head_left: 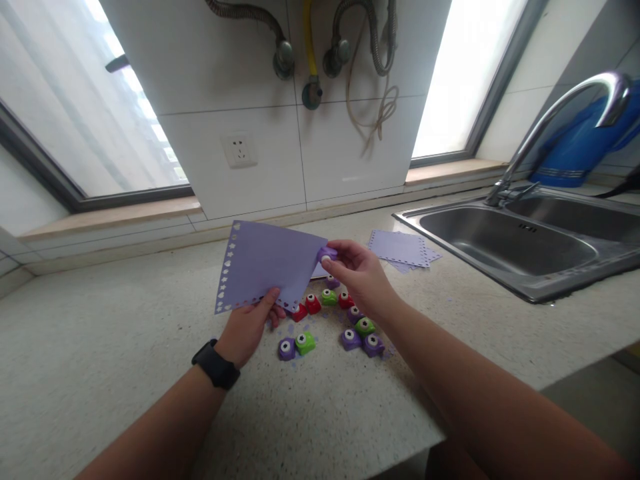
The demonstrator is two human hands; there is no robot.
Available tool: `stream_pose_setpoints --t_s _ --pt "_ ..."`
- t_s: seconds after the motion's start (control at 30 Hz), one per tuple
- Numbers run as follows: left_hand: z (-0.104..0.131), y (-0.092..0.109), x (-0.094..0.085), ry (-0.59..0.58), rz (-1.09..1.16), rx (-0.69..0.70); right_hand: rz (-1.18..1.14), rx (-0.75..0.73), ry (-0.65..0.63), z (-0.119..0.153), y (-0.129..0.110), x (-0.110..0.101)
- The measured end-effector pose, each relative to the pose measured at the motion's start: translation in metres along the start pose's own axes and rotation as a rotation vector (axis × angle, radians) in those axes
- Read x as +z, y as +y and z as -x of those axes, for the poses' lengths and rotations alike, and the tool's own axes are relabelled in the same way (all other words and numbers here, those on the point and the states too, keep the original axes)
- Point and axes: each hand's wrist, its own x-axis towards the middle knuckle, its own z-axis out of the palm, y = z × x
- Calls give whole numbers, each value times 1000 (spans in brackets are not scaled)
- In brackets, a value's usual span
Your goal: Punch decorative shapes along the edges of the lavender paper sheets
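chrome faucet (537, 132) over steel sink (500, 243) | blue container (570, 157) beyond | wall socket (240, 150) | yellow pipe (310, 40) between metal hoses (250, 12)

Hole-edged lilac sheet (270, 260) tilts, purple punch (327, 253) at its corner.

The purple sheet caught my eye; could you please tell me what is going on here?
A person's left hand holds a purple sheet by its lower edge above the counter, while the right hand pinches a small purple punch at the sheet's upper right corner. Shaped holes line the sheet's left and lower edges; I cannot tell whether the punch is being pressed. More punches in purple, green and red lie near the hands, and other purple sheets lie near the sink.
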Motion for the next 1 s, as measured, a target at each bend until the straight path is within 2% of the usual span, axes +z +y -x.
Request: stream_pose_setpoints --t_s 0.27,0.57,1.0 --pt "3 8 1 -28 -62 -2 -24 30 -31 2 -1 4" --pt "2 6 0 -36 -104 -12 -19 35 -119 3 1 6" --pt "8 17 3 -37 -85 16 12 116 -134 6 4 9"
